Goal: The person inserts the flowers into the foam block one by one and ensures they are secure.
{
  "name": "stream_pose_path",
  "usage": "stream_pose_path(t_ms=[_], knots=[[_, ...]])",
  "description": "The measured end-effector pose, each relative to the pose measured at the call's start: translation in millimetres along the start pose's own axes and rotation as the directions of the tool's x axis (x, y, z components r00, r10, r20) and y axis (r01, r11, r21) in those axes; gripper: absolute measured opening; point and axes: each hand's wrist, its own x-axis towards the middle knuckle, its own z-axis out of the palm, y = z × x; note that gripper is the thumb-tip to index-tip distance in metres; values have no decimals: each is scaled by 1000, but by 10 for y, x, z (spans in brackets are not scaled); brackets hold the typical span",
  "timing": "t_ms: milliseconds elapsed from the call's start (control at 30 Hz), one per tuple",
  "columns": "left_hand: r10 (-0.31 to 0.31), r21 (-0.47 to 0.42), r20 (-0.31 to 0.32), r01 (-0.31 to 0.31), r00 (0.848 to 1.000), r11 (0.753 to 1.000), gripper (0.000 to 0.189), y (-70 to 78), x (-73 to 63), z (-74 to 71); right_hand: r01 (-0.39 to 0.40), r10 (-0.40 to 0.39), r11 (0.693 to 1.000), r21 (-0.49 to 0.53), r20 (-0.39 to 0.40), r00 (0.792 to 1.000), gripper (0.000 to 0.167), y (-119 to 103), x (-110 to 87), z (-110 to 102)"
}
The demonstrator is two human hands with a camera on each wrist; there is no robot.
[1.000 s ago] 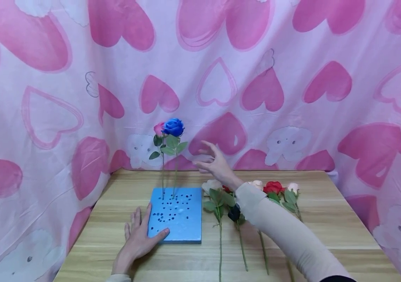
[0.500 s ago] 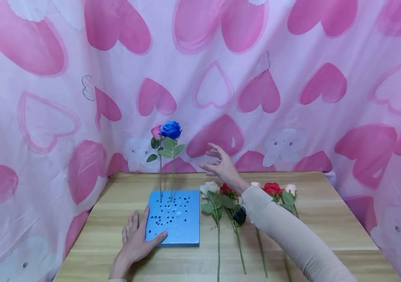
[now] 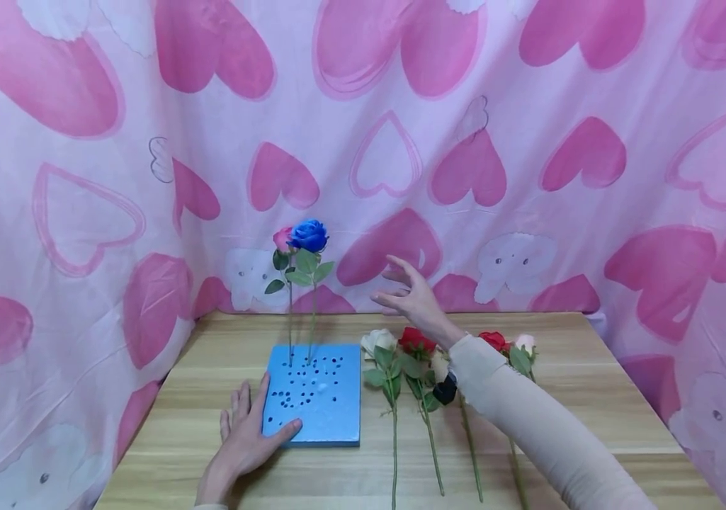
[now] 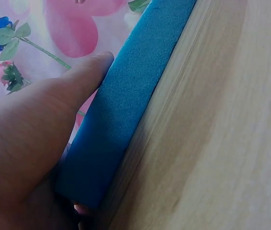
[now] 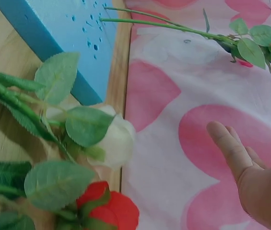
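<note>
A blue foam block (image 3: 331, 418) full of small holes lies on the table. Two artificial roses stand upright in its far part, a blue rose (image 3: 309, 235) and a pink rose (image 3: 282, 239) partly behind it. My left hand (image 3: 249, 433) rests at the block's near left corner, thumb (image 4: 93, 67) over the top and straight fingers along the left side. My right hand (image 3: 415, 297) is in the air right of the standing roses, fingers spread and slightly bent, holding nothing. Below it lie a white rose (image 3: 378, 343) and a red rose (image 3: 416, 341).
More roses lie to the right: a black rose (image 3: 445, 389), a second red rose (image 3: 494, 341) and a pale pink rose (image 3: 525, 344). Their stems point toward the table's near edge. My right sleeve covers some of them. A heart-patterned curtain (image 3: 388, 85) hangs behind the table (image 3: 171, 425).
My right hand has drifted right, away from the standing blue rose, uncovering more of the red rose beneath. My left hand stays on the block. The view has shifted slightly.
</note>
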Motion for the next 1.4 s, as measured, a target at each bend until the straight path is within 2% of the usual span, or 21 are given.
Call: stream_pose_path(t_ms=[333,833,1000,1200,1400], knots=[[8,1,3,-8,1000,1000,127,-32,1,23,-27,27,999,-17,-10,1000,104,-78,-204,-410],[2,4,30,-2,1000,1000,127,-54,13,12,-97,80,988,-118,-140,987,106,-207,-710,-1291],[7,5,34,-7,999,1000,126,-60,17,6,-111,86,985,-132,-183,979,105,-275,-863,-1490],[9,9,30,-9,1000,1000,126,-61,17,3,-108,86,988,-107,-195,977,104,-325,-1038,-1711],[19,11,19,-19,1000,1000,126,-49,9,-5,-116,82,983,-142,-227,970,106,-356,-1214,-1888]])
